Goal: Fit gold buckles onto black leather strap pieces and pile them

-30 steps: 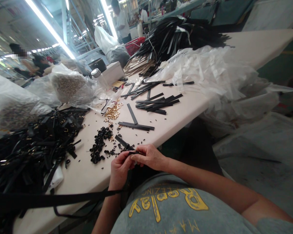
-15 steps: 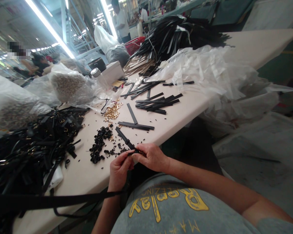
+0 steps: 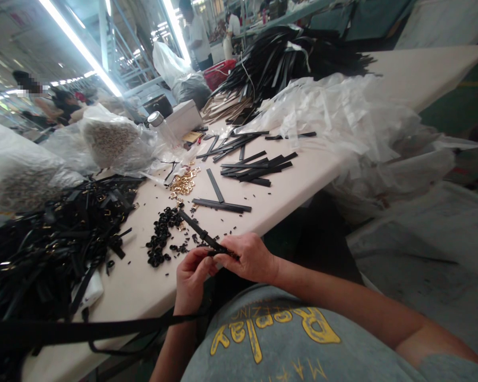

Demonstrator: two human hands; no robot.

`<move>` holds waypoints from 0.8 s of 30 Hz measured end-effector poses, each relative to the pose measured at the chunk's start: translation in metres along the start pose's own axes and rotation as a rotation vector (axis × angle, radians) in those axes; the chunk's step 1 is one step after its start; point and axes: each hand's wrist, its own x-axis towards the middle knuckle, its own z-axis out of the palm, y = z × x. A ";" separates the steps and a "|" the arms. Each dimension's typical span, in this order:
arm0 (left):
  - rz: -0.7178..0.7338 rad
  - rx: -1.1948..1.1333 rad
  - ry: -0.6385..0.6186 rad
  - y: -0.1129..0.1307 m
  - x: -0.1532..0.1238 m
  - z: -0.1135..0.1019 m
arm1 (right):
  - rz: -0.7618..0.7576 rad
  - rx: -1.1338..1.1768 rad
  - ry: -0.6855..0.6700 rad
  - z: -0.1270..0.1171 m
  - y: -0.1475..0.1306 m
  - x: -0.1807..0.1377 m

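Between my two hands is a black strap (image 3: 194,226), its free end pointing away over the table and a small black loop around it partway along. My right hand (image 3: 250,257) is closed on the strap near its buckle end, where a little gold-coloured metal shows. The fingers of my left hand (image 3: 190,274) pinch a black end of the same strap at the table's edge; the fingertips partly hide it. Just beyond lie a pile of black loops (image 3: 159,241), small black bits (image 3: 179,248) and gold buckles (image 3: 183,183).
Flat black strips (image 3: 258,168) lie across the table (image 3: 302,183). Finished-looking buckled straps (image 3: 63,233) are heaped at left, beside filled plastic bags (image 3: 107,135). A large strip bundle (image 3: 279,61) and crumpled plastic sheeting (image 3: 342,116) occupy the back right. Other people stand far off.
The strap's free end has swung left and slightly up. My left hand has shifted a little left and more of the strap shows between my hands.
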 end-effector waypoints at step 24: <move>-0.167 -0.423 0.193 0.009 0.008 0.020 | 0.094 -0.023 -0.077 -0.004 -0.004 0.002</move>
